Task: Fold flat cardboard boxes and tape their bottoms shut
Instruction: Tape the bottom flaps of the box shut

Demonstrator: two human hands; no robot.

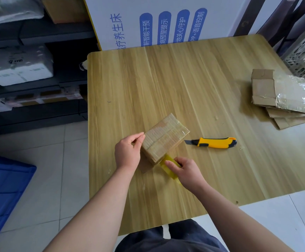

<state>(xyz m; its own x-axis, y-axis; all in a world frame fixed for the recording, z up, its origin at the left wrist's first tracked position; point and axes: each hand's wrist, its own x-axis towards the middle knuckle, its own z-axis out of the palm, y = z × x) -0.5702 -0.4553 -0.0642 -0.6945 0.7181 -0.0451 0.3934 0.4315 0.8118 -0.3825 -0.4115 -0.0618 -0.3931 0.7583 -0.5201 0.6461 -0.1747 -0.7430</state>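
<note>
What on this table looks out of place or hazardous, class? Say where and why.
The utility knife lies right of the box with its blade out, unguarded. The flat boxes at the right edge of the table are fanned askew.

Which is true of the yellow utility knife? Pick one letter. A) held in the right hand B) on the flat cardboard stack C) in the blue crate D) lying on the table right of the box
D: the utility knife lies on the table just right of the taped box; the right hand grips yellowish tape instead.
</note>
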